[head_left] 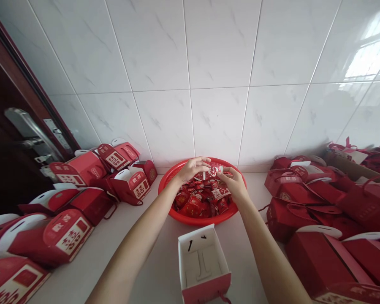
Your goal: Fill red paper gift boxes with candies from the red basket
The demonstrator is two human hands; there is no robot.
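Note:
A red plastic basket (pixel 164 192) full of small red-wrapped candies (pixel 198 204) stands against the tiled wall. Both hands are over it. Between the thumb and fingers of my right hand (pixel 236 181) is a red-and-white candy packet (pixel 213 171). My left hand (pixel 192 169) has its fingers curled at the packet's left side; a white edge shows below them, and what they hold is hidden. Nearer to me, between my forearms, sits an open red gift box (pixel 205 287) with a white inside and two small dark marks on its inner wall.
Red gift boxes (pixel 69 236) with white labels stand in rows on the left. More red boxes (pixel 323 261) crowd the right side, with a carton (pixel 351 166) behind them. A dark door with a metal handle (pixel 34 131) is at the far left.

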